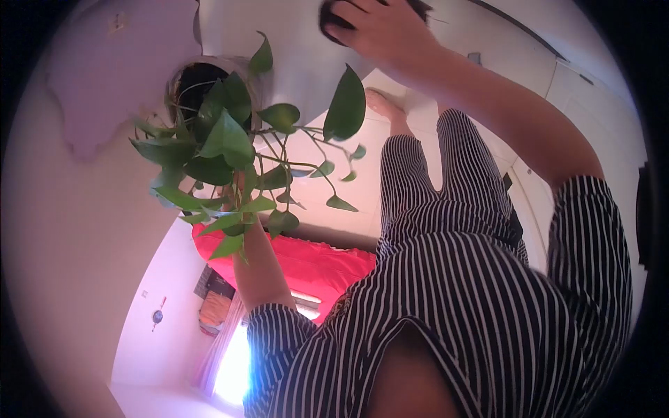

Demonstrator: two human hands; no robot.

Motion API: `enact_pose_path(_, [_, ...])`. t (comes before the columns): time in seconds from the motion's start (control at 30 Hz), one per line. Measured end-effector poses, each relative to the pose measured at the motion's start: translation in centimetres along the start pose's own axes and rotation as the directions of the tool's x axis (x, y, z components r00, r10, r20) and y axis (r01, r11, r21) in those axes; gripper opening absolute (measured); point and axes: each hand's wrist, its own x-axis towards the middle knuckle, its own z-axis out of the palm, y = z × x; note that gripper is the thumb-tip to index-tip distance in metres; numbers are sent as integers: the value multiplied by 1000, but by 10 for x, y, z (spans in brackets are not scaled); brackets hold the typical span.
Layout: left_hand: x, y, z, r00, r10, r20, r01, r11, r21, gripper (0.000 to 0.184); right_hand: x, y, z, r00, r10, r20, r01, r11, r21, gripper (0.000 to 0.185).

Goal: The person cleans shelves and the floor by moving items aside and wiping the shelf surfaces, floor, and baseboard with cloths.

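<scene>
A leafy potted plant (228, 136) with trailing green vines fills the upper left. Its pale pot (259, 78) shows a dark opening behind the leaves. My left forearm (263, 268) reaches up into the foliage, and leaves cover most of my left hand, so its fingers do not show. At the top of the view, my right hand (380, 26) has its fingers curled over a dark, rounded object (333, 26). The frame edge cuts that object off, and its kind is not clear.
A pale surface (296, 49) lies beside the pot, with a purple shape (122, 76) on the wall at left. Below the plant is a red-covered piece of furniture (320, 268). A bright window (233, 366) glows at lower left. My bare foot (385, 104) is on the tiled floor.
</scene>
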Motion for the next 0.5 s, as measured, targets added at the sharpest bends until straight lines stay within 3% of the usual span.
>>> enact_pose_path(0.3, [-10, -21, -24, 999, -42, -3, 42, 998, -48, 38, -30, 10, -1, 999, -6, 54, 3, 998, 67, 25])
enact_pose_path(0.37, [-13, -30, -32, 997, -80, 6, 80, 993, -91, 38, -5, 13, 17, 984, -33, -172, 66, 980, 186, 24])
enact_pose_path(0.4, [-15, -35, -41, 990, -143, 20, 144, 974, -173, 38, 10, 9, 20, 990, 3, -139, 39, 953, 301, 27])
enact_pose_path(0.43, [-12, -38, -56, 924, -362, 120, 374, 795, -477, 38, 19, -1, 23, 990, 4, -139, 38, 953, 301, 27])
enact_pose_path(0.47, [-12, -49, -68, 846, -494, 201, 501, 607, -617, 38, 22, -16, 30, 986, 58, -158, -1, 939, 343, 31])
enact_pose_path(0.5, [-33, -83, -71, 979, 5, 205, 2, 999, -32, 38, 21, -24, 37, 978, 115, -175, -41, 924, 380, 35])
